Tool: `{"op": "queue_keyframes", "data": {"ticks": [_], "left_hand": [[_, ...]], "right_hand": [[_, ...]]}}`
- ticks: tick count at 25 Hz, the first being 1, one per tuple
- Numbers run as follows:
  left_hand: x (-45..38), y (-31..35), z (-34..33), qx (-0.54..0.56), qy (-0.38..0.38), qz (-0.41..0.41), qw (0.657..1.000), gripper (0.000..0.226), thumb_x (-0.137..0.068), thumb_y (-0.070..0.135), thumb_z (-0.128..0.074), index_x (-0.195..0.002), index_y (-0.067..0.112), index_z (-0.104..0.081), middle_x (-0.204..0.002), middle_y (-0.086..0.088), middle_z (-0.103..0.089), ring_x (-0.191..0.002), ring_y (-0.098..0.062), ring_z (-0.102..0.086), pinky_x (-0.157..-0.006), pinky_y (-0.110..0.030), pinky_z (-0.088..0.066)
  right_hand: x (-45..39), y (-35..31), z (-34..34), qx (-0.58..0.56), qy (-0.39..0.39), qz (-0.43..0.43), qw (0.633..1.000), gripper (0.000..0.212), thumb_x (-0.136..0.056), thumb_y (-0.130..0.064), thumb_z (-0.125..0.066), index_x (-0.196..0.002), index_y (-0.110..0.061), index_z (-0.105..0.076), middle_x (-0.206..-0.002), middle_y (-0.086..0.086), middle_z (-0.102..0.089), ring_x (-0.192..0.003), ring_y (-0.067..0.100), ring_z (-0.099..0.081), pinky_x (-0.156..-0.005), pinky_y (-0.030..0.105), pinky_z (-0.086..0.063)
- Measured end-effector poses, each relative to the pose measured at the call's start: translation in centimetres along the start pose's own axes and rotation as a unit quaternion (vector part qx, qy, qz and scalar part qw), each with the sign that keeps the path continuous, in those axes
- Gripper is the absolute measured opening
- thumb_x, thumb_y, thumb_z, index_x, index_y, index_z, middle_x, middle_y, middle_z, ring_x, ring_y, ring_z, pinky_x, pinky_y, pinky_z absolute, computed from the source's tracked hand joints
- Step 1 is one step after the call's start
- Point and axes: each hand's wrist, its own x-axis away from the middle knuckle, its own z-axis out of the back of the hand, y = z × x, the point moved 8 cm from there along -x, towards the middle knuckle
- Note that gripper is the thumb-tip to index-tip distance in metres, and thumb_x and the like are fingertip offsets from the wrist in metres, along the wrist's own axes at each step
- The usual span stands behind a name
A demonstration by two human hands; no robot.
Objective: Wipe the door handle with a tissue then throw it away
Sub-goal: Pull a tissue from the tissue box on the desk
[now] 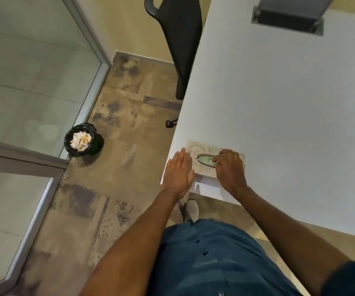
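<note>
The right hand (228, 167) had its fingers (220, 157) curled and pinching at the oval slot of the tissue box (202, 167), which sat at the desk (279, 103) edge. The left hand (178, 174) lay flat, fingers pressed together, steadying the box's left side. Open floor (119, 167) separated the desk from the bin (80, 139) (already holding crumpled tissue).

The tissue box (206, 146) looks like matt printed cardboard with a glossy oval opening (204, 160). The desk (289, 107) is smooth, matt white.

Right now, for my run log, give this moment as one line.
stage: fetching tissue | left hand: flat on tissue box | right hand: fingertips at oval opening | bin: on floor, holds tissues
</note>
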Motion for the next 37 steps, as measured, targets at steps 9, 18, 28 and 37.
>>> {"op": "queue_keyframes", "data": {"ticks": [9, 18, 28, 37], "left_hand": [[-2.7, 1.3, -3.7, -0.024, -0.078, -0.013, 0.997, 0.076, -0.119, 0.044, -0.036, -0.172, 0.017, 0.011, -0.178, -0.004, 0.026, -0.166, -0.027, 0.023, -0.136, -0.053, 0.005], [-3.1, 1.1, -4.4, -0.006, -0.060, -0.005, 0.998, 0.077, -0.118, 0.047, -0.037, -0.172, 0.021, 0.011, -0.178, -0.001, 0.025, -0.166, -0.024, 0.024, -0.136, -0.054, 0.005], [-3.2, 0.9, -4.6, -0.016, -0.058, 0.001, 0.998, 0.078, -0.117, 0.048, -0.037, -0.172, 0.022, 0.012, -0.177, 0.001, 0.027, -0.165, -0.023, 0.024, -0.137, -0.056, 0.003], [-3.1, 1.2, -4.4, -0.011, -0.062, 0.004, 0.998, 0.079, -0.117, 0.047, -0.040, -0.172, 0.021, 0.012, -0.178, 0.001, 0.025, -0.165, -0.022, 0.024, -0.137, -0.056, 0.002]], "right_hand": [[-2.4, 0.6, -0.8, 0.075, -0.010, 0.090, 0.993, 0.015, -0.088, -0.027, -0.076, -0.100, -0.022, -0.083, -0.115, 0.009, -0.068, -0.101, 0.032, -0.059, -0.077, 0.039, -0.046], [-3.9, -0.5, -2.0, 0.149, -0.005, 0.227, 0.962, 0.016, -0.090, -0.032, -0.071, -0.097, -0.020, -0.079, -0.096, 0.006, -0.064, -0.087, 0.029, -0.054, -0.070, 0.040, -0.039], [-3.0, 0.6, -1.4, 0.063, -0.048, 0.248, 0.965, 0.011, -0.097, -0.016, -0.060, -0.106, -0.015, -0.066, -0.105, 0.008, -0.067, -0.090, 0.028, -0.059, -0.072, 0.038, -0.040], [-1.9, 4.7, 0.2, -0.318, -0.055, -0.021, 0.946, 0.009, -0.107, -0.016, -0.042, -0.103, -0.022, -0.047, -0.094, -0.007, -0.061, -0.090, 0.003, -0.063, -0.063, 0.022, -0.053]]}}
